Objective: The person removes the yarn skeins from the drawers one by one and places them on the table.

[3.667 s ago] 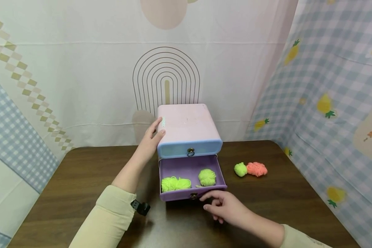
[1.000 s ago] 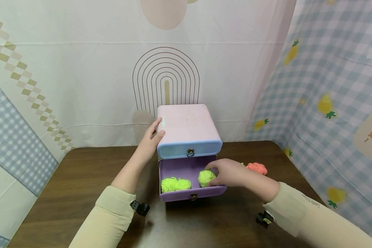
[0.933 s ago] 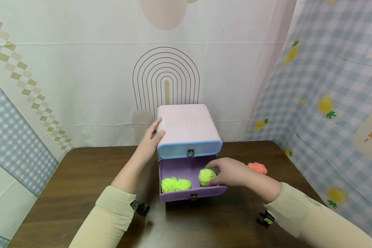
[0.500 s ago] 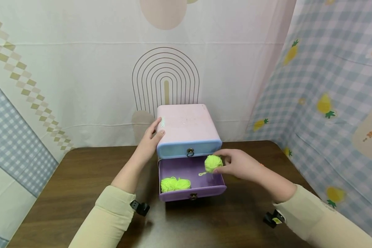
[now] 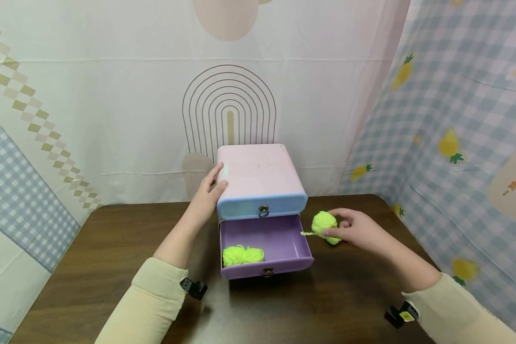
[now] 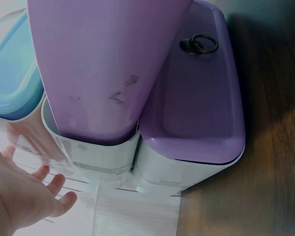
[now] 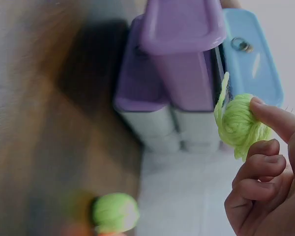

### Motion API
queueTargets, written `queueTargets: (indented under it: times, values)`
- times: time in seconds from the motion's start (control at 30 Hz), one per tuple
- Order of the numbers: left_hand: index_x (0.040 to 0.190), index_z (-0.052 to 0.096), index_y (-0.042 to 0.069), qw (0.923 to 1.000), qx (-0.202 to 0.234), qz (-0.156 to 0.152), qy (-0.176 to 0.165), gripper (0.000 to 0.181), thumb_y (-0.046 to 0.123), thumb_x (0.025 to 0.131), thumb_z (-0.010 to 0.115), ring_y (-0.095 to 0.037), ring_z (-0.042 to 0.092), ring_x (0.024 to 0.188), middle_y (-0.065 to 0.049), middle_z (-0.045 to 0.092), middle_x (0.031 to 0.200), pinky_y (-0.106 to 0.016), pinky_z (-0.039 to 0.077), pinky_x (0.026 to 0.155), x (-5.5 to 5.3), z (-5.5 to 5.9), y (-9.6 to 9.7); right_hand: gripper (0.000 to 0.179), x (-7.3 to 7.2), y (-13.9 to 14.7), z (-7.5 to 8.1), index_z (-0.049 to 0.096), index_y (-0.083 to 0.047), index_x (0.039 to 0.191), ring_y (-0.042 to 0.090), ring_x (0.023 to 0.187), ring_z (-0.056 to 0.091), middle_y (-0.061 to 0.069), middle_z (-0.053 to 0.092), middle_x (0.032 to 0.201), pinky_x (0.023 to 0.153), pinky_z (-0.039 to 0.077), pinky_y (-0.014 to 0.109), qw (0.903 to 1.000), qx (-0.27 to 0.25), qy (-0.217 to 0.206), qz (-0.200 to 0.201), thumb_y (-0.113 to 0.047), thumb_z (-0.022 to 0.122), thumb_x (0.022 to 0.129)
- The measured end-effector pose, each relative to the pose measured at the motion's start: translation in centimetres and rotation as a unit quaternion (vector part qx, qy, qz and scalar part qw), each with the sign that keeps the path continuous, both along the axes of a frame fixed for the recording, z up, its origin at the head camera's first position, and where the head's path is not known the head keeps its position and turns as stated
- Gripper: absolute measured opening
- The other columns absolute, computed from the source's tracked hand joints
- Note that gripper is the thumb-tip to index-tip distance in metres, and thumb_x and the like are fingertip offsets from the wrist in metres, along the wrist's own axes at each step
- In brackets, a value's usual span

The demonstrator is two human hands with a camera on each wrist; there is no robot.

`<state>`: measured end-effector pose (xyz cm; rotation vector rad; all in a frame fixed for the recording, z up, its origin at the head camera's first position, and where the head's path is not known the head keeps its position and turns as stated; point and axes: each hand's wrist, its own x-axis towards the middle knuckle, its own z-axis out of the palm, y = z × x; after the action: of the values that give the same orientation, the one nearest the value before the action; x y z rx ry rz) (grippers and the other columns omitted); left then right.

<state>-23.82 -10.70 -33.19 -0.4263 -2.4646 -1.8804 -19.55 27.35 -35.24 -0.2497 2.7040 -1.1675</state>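
Observation:
My right hand [image 5: 363, 231] pinches a lime-green yarn ball [image 5: 323, 220] between thumb and fingers, just right of the pulled-out purple drawer [image 5: 279, 231]. A loose strand of it trails toward the drawer's side wall. In the right wrist view the same yarn ball [image 7: 238, 120] sits at the fingertips. Inside the drawer, at its front left, lies a lime-green yarn skein [image 5: 242, 255]. My left hand [image 5: 204, 196] rests against the left side of the small pink-topped drawer cabinet [image 5: 258, 167], its fingers extended, as the left wrist view's hand [image 6: 24, 196] also shows.
A second green yarn ball [image 7: 115, 211] lies on the brown table [image 5: 124, 248], with a sliver of orange beside it; the right hand hides the orange yarn in the head view. The blue drawer [image 5: 241, 209] and lowest purple drawer [image 6: 201, 98] are closed. A curtain [image 5: 124, 119] hangs behind.
My right hand has taken hold of the yarn ball in the purple drawer, lifted it out and carried it right, past the drawer's side. The left hand stays on the cabinet.

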Motion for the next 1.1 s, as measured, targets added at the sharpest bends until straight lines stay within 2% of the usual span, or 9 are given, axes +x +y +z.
queueTargets:
  times: [0.13,0.2,0.4,0.57,0.77,0.97,1.1]
  values:
    - [0.159,0.023,0.012,1.0,0.0,-0.002,-0.004,0.061,0.027,0.103,0.045,-0.037,0.018,0.147,-0.022,0.014,0.161,-0.054,0.026,0.114,-0.1,0.0,0.0,0.065,0.2,1.8,-2.0,0.056,-0.002,0.134,0.011,0.054,0.041,0.001,0.053,0.069,0.047,0.036,0.026,0.9987,-0.024,-0.041,-0.016,-0.036,0.078,0.084]
    - [0.159,0.023,0.013,1.0,0.002,-0.003,-0.004,0.061,0.027,0.103,0.045,-0.037,0.019,0.147,-0.021,0.014,0.161,-0.053,0.026,0.114,-0.5,-0.3,-0.1,0.068,0.3,2.7,-3.2,0.053,-0.001,0.137,0.011,0.053,0.04,0.0,0.052,0.068,0.046,0.037,0.026,0.9971,-0.03,-0.063,-0.03,-0.037,0.078,0.085]
    - [0.159,0.022,0.02,1.0,0.005,0.002,0.002,0.062,0.032,0.104,0.046,-0.036,0.021,0.146,-0.018,0.014,0.162,-0.054,0.027,0.113,-2.7,-2.8,-0.6,0.076,0.2,4.9,-6.4,0.047,0.003,0.142,0.011,0.048,0.037,-0.002,0.041,0.057,0.044,0.035,0.026,0.9941,-0.028,-0.088,-0.056,-0.039,0.077,0.085]
    - [0.159,0.023,0.025,0.9998,-0.001,0.007,0.018,0.062,0.037,0.103,0.045,-0.036,0.022,0.146,-0.016,0.014,0.162,-0.055,0.028,0.113,-3.2,-3.7,-0.7,0.06,0.3,6.0,-8.4,0.056,-0.001,0.129,0.013,0.048,0.038,0.001,0.046,0.059,0.044,0.036,0.027,0.9929,-0.01,-0.103,-0.06,-0.041,0.074,0.087]
    - [0.159,0.023,0.027,0.9998,0.008,0.005,0.015,0.062,0.039,0.103,0.045,-0.037,0.022,0.146,-0.017,0.012,0.162,-0.056,0.028,0.112,-3.0,-3.7,-0.7,0.052,0.5,6.3,-9.6,0.059,-0.002,0.122,0.013,0.049,0.039,0.0,0.047,0.061,0.045,0.036,0.027,0.989,-0.008,-0.127,-0.076,-0.04,0.073,0.089]
    - [0.158,0.024,0.032,0.9999,0.01,0.008,-0.003,0.061,0.042,0.102,0.046,-0.036,0.021,0.147,-0.014,0.01,0.163,-0.055,0.028,0.112,-3.1,-3.8,-0.7,0.04,0.4,6.2,-10.0,0.062,-0.005,0.109,0.014,0.05,0.04,0.0,0.047,0.061,0.046,0.035,0.028,0.9866,-0.006,-0.139,-0.085,-0.039,0.071,0.091]
    - [0.159,0.022,0.031,0.9999,0.012,0.006,-0.006,0.061,0.039,0.103,0.046,-0.036,0.019,0.147,-0.014,0.008,0.163,-0.055,0.027,0.113,-3.4,-3.9,-0.8,0.04,0.3,6.1,-10.1,0.062,-0.005,0.103,0.014,0.049,0.04,0.0,0.048,0.061,0.046,0.036,0.028,0.9866,0.001,-0.136,-0.09,-0.042,0.07,0.091]
